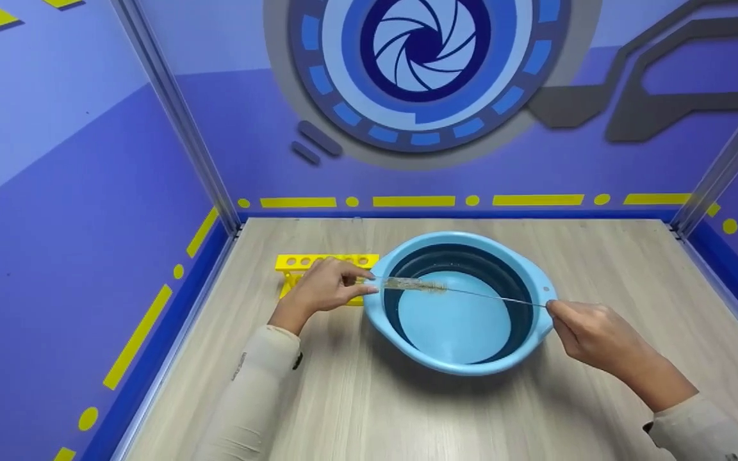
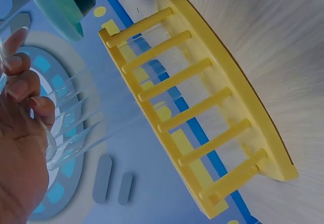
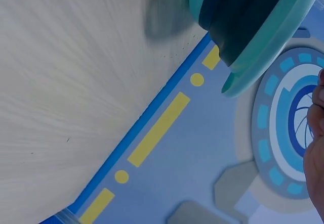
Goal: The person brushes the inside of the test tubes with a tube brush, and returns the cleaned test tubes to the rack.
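Observation:
Over the basin [image 1: 459,369], my left hand [image 1: 321,288] pinches a clear glass test tube [image 1: 398,283] lying nearly level. A test tube brush [image 1: 436,287] with tan bristles reaches into the tube's mouth. My right hand [image 1: 599,333] grips the far end of the brush's thin wire handle [image 1: 497,298], at the basin's right rim. The left wrist view shows the left hand [image 2: 23,128] with its fingers curled round the tube. Only the edge of the right hand [image 3: 315,133] enters the right wrist view.
A yellow test tube rack [image 1: 286,262] stands left of the basin, partly behind my left hand. Several clear tubes [image 2: 91,110] stand in it. The basin is light blue with a dark folding wall. Printed blue panels [image 1: 87,256] enclose the wood-look table [image 1: 318,410].

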`<state>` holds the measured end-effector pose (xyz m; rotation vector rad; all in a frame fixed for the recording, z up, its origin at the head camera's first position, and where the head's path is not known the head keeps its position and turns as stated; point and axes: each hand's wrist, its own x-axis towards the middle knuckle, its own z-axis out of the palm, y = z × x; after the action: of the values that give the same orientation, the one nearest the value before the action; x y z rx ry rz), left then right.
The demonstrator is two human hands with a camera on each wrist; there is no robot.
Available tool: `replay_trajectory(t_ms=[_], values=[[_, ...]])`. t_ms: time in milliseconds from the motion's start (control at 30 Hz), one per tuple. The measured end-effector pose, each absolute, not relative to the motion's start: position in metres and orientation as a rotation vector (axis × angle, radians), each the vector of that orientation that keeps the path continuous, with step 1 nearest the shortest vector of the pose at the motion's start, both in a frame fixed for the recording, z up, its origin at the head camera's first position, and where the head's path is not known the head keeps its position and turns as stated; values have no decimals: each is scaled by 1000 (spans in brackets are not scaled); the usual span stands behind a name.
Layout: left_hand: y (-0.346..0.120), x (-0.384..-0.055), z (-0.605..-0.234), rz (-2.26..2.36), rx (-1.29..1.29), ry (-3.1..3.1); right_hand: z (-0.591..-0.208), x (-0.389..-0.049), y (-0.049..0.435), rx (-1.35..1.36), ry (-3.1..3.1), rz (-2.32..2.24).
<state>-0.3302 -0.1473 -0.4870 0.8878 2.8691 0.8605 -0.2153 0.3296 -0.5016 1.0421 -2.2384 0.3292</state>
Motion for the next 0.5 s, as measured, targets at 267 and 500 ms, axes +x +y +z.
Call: replay_trajectory(t_ms=[267, 500], values=[[-150, -332, -492, 939, 960, 2915, -508, -211, 333, 1005, -2279, 651], [-153, -332, -499, 961, 1083, 3043, -503, -202, 334, 845, -2491, 1061]])
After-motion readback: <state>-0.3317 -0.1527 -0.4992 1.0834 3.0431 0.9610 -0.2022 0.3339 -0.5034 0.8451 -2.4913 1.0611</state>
